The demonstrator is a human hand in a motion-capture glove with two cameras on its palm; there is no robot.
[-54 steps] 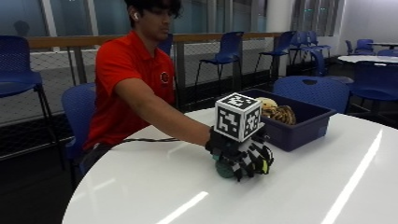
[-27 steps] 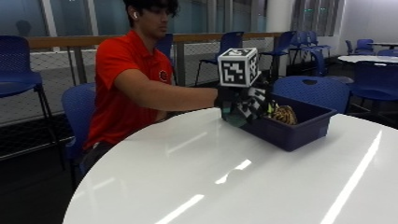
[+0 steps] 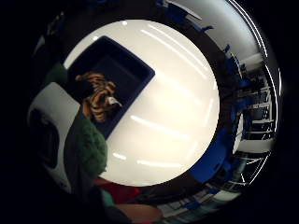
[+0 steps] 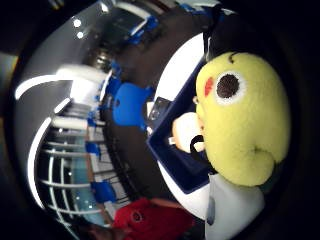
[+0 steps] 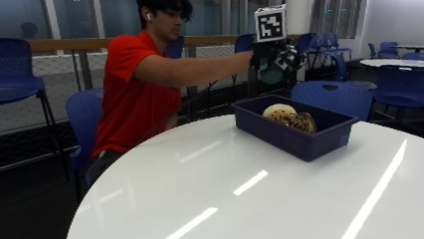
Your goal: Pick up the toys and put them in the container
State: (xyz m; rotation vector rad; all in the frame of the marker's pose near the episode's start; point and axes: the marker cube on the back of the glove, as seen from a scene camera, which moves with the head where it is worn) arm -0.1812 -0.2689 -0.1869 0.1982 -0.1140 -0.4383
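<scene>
Since a moment ago we see the gloved right hand point(image 5: 278, 54) risen high above the dark blue plastic container point(image 5: 291, 134), clutching a green-and-yellow plush toy point(image 4: 245, 117); a striped tiger plush point(image 3: 98, 95) lies inside.

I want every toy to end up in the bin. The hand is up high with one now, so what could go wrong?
The gloved hand holds the green toy well above the blue bin, so a release from there may bounce or miss. The bin already holds a tiger toy, which could deflect it over the low wall onto the table.
</scene>
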